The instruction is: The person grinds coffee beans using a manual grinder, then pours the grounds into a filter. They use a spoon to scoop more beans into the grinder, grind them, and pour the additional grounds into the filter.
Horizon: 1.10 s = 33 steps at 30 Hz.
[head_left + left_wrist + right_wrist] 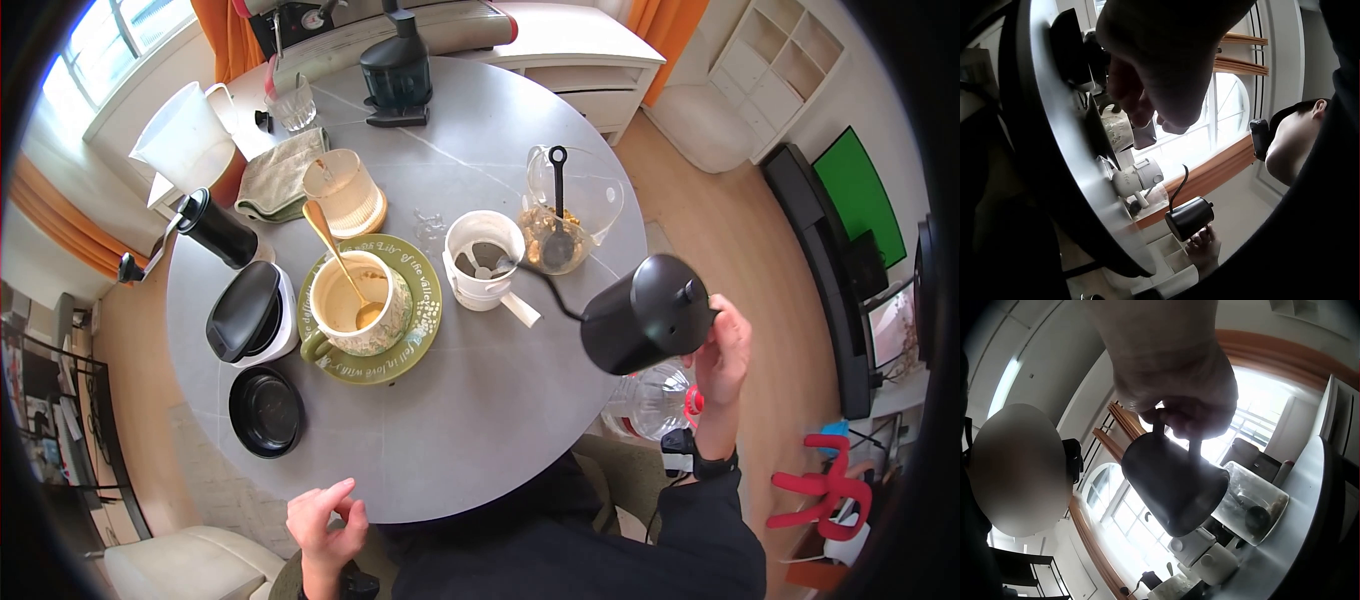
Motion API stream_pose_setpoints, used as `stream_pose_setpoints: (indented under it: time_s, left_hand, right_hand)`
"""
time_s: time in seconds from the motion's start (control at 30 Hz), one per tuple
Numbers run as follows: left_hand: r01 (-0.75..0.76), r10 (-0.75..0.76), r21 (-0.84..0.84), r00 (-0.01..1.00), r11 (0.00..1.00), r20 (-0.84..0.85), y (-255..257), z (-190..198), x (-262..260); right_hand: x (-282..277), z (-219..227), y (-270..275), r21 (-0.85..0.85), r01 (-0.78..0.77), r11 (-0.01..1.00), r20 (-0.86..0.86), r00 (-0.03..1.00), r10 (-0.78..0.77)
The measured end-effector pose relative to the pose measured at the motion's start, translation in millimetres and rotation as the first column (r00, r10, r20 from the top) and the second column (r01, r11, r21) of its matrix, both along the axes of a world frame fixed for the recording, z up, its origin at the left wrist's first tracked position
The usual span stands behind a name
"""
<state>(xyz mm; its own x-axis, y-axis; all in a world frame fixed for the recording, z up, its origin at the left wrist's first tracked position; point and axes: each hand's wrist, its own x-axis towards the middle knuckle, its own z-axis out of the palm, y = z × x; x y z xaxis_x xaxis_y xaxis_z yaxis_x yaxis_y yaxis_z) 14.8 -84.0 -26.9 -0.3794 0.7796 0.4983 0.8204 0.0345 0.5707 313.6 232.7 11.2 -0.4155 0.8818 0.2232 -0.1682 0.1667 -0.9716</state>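
My right hand (725,350) grips the handle of a black gooseneck kettle (640,320), which is held up over the right side of the table. The kettle leans left, its thin spout tip right at the rim of a white coffee dripper (474,291). Dark contents show inside the dripper, partly covered by the spout end. From the right wrist view, the fingers wrap the handle and the kettle body (1169,484) hangs below them. My left hand (328,525) hovers by the near table edge with loosely bent fingers and nothing in it.
Left of the dripper, a patterned cup (385,335) with a gold spoon (338,250) stands on a green saucer (425,340). A clear container (600,185) with a black scoop (559,190) is behind the dripper. A black bowl (266,410) and hand grinder (220,228) sit left.
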Motion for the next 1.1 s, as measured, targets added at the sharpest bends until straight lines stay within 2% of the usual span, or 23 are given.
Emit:
stream_pose_setpoints:
  time_s: [0.07,0.13,0.23,0.27,0.4,0.5,0.63,0.73,0.83,1.1]
  left_hand:
    - [0.044,-0.045,-0.036,0.999,0.998,-0.025,4,18,-6]
    - [0.076,-0.081,-0.07,0.993,0.995,-0.08,11,39,-12]
    - [0.107,-0.13,-0.115,0.967,0.988,-0.218,29,77,-19]
    - [0.118,-0.157,-0.174,0.961,0.978,-0.228,34,90,-22]
    - [0.106,-0.147,-0.201,0.967,0.974,-0.206,73,138,-31]
    - [0.137,-0.189,-0.27,0.966,0.953,-0.179,116,156,-35]
    - [0.266,-0.326,-0.376,0.94,0.888,-0.104,172,142,-45]
    - [0.217,-0.318,-0.49,0.939,0.844,-0.133,204,130,-40]
    - [0.188,-0.345,-0.494,0.905,0.849,-0.248,227,114,-33]
    - [0.205,-0.343,-0.525,0.922,0.826,-0.178,253,99,-24]
  right_hand:
    - [-6,-14,-10,-0.066,-0.008,0.998,0.018,1.0,0.01]
    - [-11,-22,-18,-0.105,-0.132,0.986,0.073,0.987,0.14]
    - [-26,-32,-31,-0.082,-0.237,0.968,0.109,0.963,0.245]
    - [-31,-34,-34,-0.076,-0.267,0.961,0.113,0.955,0.274]
    - [-43,-38,-42,0.031,-0.335,0.942,0.234,0.918,0.319]
    - [-52,-34,-49,0.07,-0.356,0.932,0.264,0.907,0.327]
    - [-60,-35,-56,0.095,-0.375,0.922,0.274,0.9,0.338]
    - [-64,-41,-58,0.127,-0.39,0.912,0.254,0.902,0.35]
    - [-66,-42,-60,0.137,-0.395,0.908,0.251,0.901,0.354]
    - [-69,-45,-60,0.192,-0.419,0.888,0.231,0.898,0.374]
